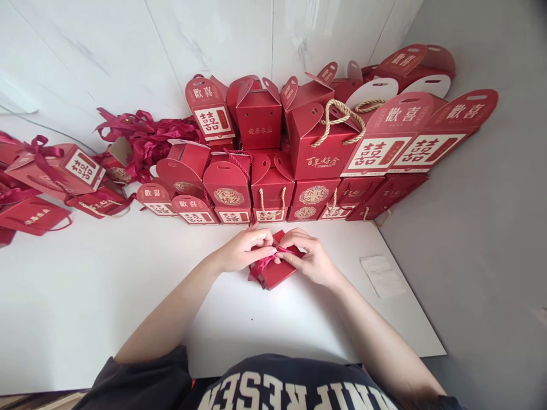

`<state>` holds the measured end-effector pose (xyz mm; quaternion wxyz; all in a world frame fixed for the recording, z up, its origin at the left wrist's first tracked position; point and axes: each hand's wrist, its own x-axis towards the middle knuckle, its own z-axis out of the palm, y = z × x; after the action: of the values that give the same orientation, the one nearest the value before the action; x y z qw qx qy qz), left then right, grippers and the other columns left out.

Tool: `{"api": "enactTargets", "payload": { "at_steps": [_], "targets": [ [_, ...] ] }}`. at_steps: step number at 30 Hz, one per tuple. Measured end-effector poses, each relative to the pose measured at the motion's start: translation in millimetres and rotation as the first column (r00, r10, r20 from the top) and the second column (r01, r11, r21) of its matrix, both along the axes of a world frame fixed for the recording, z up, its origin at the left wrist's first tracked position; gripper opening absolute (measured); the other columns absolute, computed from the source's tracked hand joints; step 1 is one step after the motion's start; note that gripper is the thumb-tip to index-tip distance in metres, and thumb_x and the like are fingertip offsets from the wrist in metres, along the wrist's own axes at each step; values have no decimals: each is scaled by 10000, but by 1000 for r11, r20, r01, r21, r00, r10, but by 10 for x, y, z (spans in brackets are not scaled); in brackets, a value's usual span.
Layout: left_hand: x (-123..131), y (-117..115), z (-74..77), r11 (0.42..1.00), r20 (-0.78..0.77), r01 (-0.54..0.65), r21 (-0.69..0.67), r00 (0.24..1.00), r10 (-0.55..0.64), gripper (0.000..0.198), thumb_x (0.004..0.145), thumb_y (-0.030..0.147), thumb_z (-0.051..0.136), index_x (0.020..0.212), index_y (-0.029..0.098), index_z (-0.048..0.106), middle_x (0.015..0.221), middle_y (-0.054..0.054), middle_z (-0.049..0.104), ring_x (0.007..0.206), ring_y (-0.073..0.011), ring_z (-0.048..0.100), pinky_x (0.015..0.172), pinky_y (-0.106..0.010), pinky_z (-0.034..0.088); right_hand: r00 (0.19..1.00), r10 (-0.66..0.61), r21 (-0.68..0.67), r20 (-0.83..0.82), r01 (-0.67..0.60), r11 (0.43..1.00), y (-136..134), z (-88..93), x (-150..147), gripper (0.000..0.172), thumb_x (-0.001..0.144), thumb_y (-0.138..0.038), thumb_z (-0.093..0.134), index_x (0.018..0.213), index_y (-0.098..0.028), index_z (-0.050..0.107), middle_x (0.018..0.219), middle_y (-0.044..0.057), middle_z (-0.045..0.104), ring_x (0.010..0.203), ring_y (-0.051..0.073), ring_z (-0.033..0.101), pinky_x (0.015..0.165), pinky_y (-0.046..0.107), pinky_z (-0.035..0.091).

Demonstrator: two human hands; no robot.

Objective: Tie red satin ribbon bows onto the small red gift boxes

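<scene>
Arms (pixel 179 307), two: slanting inward from both sides over the table (pixel 162 273). Left hand (pixel 253 249): curling its fingers, thumb and forefinger pinching ribbon (pixel 261 266). Right hand (pixel 311 257): mirroring it, wrist bending inward, thumb and fingers also pinching ribbon; the two thumbs nearly meeting. Box (pixel 280 275), red: sitting on the table beneath both hands, near the stacked boxes (pixel 317 193).

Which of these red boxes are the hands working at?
The red box in front of the stacked boxes, with the left hand and right hand pinching magenta ribbon over it; no hand touches the others.
</scene>
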<state>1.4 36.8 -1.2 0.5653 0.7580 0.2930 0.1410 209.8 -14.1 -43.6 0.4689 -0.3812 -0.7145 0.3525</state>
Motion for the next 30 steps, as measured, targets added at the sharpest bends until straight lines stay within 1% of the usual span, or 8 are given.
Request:
{"api": "enactTargets", "payload": {
  "at_steps": [5,8,12,16,20,23,27,30],
  "targets": [
    [8,-8,-17,989,60,-21,-149,998,30,259,948,384,519,808,176,454,953,-108,739,839,-173,672,735,-299,472,999,35,63,-4,-34,997,34,-81,61,50,894,-205,650,867,-210,692,826,45,696,784,178,601,824,364,449],
    [26,-28,-30,984,76,-24,-178,996,38,267,950,394,512,809,172,460,956,-118,732,897,-195,676,738,-302,478,999,46,30,-3,-46,998,29,-76,63,46,897,-210,643,867,-208,677,843,45,699,800,180,606,827,361,449],
    [-1,-19,-11,995,81,-42,-92,995,50,240,852,345,664,872,175,497,920,-74,711,905,-199,677,792,-321,489,996,33,-135,-80,-44,990,-12,3,72,47,902,-250,640,884,-207,640,857,31,671,786,162,598,762,311,462],
    [-171,65,136,996,53,-63,64,997,60,223,782,340,726,836,159,608,947,-74,687,813,-167,661,779,-301,499,981,28,-245,-191,-75,967,-28,79,318,62,900,-259,639,936,-211,626,899,32,641,827,159,592,762,296,451],
    [-343,100,362,990,-143,-121,70,981,130,329,881,476,554,847,163,651,734,-23,655,511,-95,528,539,-255,430,951,90,-396,-294,-207,895,19,95,642,59,906,-261,593,910,-209,564,729,-7,604,642,137,549,645,278,428],
    [-343,34,460,937,-324,-206,281,899,295,360,866,539,553,842,196,658,751,-3,653,612,-121,561,590,-250,409,964,78,-497,-253,-198,845,48,108,676,179,974,-350,468,928,-198,552,626,-12,610,540,134,536,580,273,410],
    [-255,-63,404,895,-477,-108,434,815,330,482,811,621,564,597,190,599,590,4,541,572,-134,487,550,-258,319,984,157,-589,-83,-175,789,34,154,509,468,979,-542,401,728,-175,546,525,-22,535,459,103,456,496,246,348],
    [-217,-71,300,918,-542,-67,391,789,289,586,781,669,562,486,179,434,502,24,328,483,-108,312,486,-268,214,973,232,-599,-10,-192,778,1,183,400,469,914,-566,533,669,-166,560,505,-40,486,468,87,432,490,228,333]
  ]
}}
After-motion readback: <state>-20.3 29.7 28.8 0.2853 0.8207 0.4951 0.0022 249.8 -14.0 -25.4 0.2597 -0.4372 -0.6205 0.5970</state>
